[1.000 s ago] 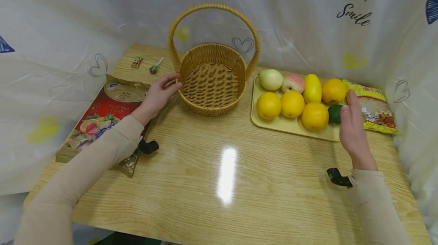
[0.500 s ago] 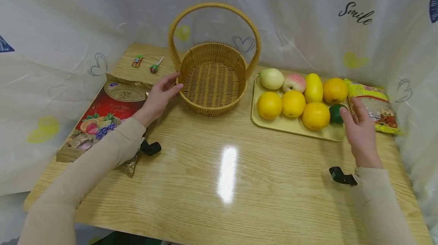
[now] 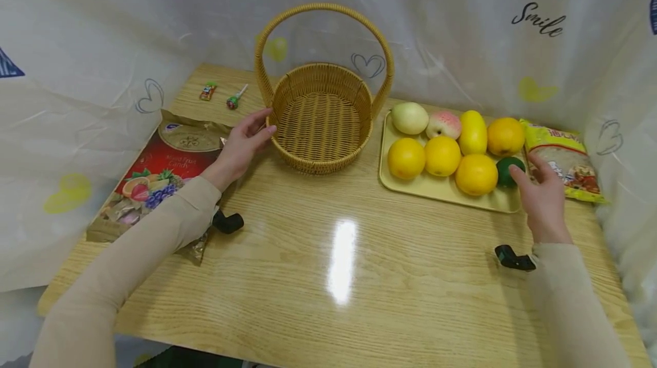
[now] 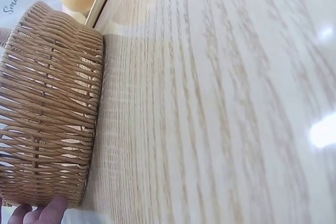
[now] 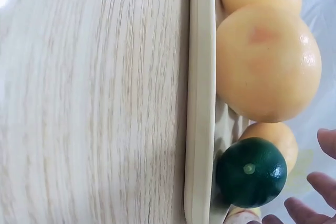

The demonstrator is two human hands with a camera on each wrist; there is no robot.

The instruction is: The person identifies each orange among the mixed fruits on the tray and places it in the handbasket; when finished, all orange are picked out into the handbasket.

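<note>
The wicker basket (image 3: 322, 162) stands upright at the back middle of the table, its tall handle raised. At its left side my left hand (image 3: 241, 148) rests fingertips and thumb against the wicker wall; the left wrist view shows those fingertips (image 4: 54, 208) at the wall's lower end. My right hand (image 3: 546, 202) is beside the tray's right end, thumb and fingers spread and curved near a dark green lime (image 5: 251, 172). In the right wrist view a gap separates the visible fingers from the lime. The cream tray (image 3: 441, 192) also bears several oranges (image 3: 476, 175), a yellow mango-like fruit (image 3: 473, 133), a peach (image 3: 443, 124) and a pale green fruit (image 3: 409, 117).
A red and gold fruit candy bag (image 3: 177, 154) lies under the left forearm. Behind it are a small wrapped candy (image 3: 207, 92) and a lollipop (image 3: 234, 98). Right of the tray lies a yellow food packet (image 3: 570, 162). A printed white curtain (image 3: 451, 43) hangs behind the table (image 3: 287, 265).
My right hand has turned and lowered beside the lime, going from upright fingers to spread, curved ones. My left hand stays at the basket. The view has shifted slightly.
</note>
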